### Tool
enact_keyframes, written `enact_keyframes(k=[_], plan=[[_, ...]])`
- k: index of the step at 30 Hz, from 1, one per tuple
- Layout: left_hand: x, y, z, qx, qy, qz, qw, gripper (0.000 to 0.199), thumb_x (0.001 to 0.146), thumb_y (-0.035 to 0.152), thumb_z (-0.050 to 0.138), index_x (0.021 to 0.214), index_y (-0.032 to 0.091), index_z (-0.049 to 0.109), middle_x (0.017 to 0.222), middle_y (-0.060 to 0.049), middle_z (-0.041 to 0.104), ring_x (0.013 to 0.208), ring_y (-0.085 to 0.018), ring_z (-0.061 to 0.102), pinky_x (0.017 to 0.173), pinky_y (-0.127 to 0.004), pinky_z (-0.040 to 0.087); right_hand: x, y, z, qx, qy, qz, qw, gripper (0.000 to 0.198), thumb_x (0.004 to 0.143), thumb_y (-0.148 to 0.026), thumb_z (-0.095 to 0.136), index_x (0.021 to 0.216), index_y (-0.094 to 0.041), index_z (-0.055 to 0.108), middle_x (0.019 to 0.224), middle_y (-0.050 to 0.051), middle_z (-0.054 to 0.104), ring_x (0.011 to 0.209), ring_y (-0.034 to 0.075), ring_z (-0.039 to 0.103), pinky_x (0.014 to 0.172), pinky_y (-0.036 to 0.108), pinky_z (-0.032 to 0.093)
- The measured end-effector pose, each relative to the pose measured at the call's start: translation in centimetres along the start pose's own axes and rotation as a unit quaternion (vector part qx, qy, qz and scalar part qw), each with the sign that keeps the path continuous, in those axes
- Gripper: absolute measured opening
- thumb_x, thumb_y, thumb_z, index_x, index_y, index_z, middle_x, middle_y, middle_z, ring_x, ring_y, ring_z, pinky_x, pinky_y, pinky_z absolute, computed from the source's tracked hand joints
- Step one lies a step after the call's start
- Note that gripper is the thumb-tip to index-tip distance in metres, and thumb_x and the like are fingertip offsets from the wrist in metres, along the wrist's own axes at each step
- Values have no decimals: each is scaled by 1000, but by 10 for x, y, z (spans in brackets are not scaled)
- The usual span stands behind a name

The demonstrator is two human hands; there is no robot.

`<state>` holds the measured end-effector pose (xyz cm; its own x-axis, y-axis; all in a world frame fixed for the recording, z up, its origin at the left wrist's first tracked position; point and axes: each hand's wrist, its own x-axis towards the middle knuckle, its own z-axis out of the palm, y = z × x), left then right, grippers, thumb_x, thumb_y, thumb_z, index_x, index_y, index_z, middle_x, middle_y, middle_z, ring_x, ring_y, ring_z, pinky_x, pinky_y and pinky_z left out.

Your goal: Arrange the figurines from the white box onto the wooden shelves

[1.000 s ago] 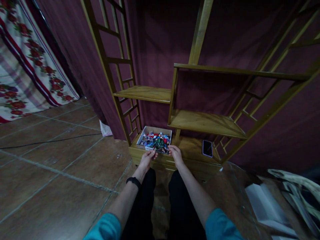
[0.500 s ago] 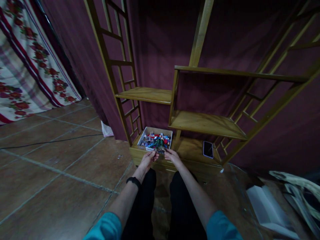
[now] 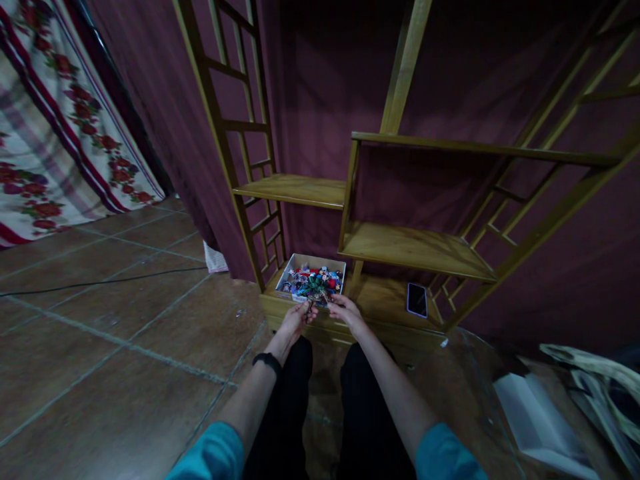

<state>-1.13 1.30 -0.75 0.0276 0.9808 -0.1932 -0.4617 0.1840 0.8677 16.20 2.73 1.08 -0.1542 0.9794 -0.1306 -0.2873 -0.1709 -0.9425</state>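
A shallow white box sits on the lowest shelf, filled with a jumble of small colourful trinkets. Just in front of its near edge, my left hand is closed in a pinch on something small and dark. My right hand faces it a short way to the right, fingers also pinched together. Between the two sets of fingertips lies a dark, brownish tangle, too small to name, with green strands behind it over the box. Whether both hands hold the same piece cannot be told.
A wooden shelf unit stands against a maroon curtain. On its lowest board, to the right, lies a phone. A white container is on the floor at right. A black cable crosses the tiles at left.
My hands stay in nearly the same place, with small finger movements. The tangle between them has shifted slightly. The view has moved a little.
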Motion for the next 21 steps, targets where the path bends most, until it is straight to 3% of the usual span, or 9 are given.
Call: enact_keyframes(k=[9, 21], plan=[[2, -2, -2, -11, 7, -9, 1000, 33, 68, 38, 68, 84, 9, 64, 62, -6, 63, 51, -10, 56, 49, -21, 39, -1, 0, -2, 33, -45, -12, 998, 33, 60, -24, 73, 91, -18, 64, 88, 2, 60, 72, 11, 61, 73, 29, 52], [3, -4, -3, -12, 14, -8, 1000, 31, 68, 36, 69, 84, 10, 63, 68, -7, 66, 55, -10, 58, 50, -19, 40, 1, -1, -4, 82, -19, 23, 996, 33, 64, -32, 71, 91, -14, 63, 72, 3, 65, 69, 15, 64, 75, 34, 54]])
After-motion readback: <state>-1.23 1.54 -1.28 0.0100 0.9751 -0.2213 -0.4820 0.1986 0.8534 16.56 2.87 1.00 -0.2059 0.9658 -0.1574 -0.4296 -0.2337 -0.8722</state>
